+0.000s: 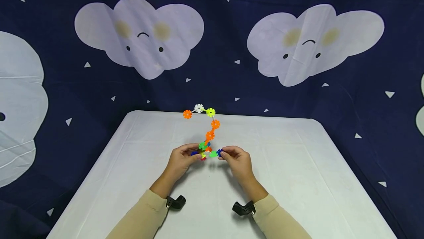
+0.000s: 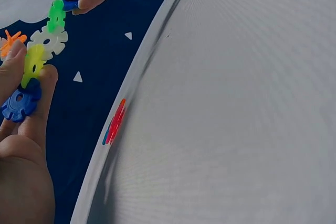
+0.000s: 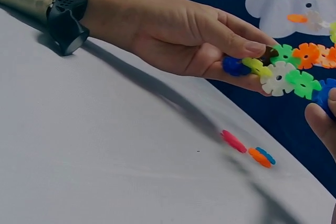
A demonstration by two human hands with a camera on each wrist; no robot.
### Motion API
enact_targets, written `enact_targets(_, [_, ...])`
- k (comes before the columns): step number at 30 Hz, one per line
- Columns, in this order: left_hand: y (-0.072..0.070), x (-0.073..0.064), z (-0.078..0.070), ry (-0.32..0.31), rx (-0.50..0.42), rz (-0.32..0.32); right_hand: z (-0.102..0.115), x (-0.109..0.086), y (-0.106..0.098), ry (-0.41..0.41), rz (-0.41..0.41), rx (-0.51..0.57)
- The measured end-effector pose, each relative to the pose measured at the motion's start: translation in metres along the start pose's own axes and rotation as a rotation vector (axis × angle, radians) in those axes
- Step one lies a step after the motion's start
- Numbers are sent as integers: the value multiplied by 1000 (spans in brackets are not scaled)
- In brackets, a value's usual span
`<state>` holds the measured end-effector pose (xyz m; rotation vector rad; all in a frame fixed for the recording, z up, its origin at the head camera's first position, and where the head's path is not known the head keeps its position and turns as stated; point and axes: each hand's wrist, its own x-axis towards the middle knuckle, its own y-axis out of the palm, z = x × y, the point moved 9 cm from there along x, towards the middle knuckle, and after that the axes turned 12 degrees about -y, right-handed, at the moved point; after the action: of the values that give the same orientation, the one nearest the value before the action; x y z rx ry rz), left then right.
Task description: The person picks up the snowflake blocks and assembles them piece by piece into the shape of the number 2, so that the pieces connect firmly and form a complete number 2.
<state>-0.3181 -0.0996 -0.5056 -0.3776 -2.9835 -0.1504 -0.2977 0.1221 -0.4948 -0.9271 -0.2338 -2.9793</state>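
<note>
A chain of notched plastic snowflake discs is held up between both hands. My left hand pinches the chain near its bend, thumb on the yellow disc and fingers behind. A dark blue disc juts out beside those fingers. Beyond the yellow disc follow a white disc and a green disc. My right hand pinches the dark blue disc at that end between thumb and fingers. From the left hand's green disc, another run of orange discs stretches away, ending beyond a white disc.
Loose discs lie on the white table under the hands: a pink disc, an orange disc and a blue disc. Behind the table's far edge hangs a dark blue cloth with cloud prints. Each wrist wears a black camera.
</note>
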Motion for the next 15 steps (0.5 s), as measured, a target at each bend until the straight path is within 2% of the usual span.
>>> enact_targets(5, [-1,-1,-1,21,-6,-5,2,-2,2,6,-18,-15])
enact_targets(10, [1,0,0,38,-25,20,4,-2,1,5,-26,-61])
enact_targets(15, [3,0,0,43,-21,29,6,-1,2,-32,-11,-100])
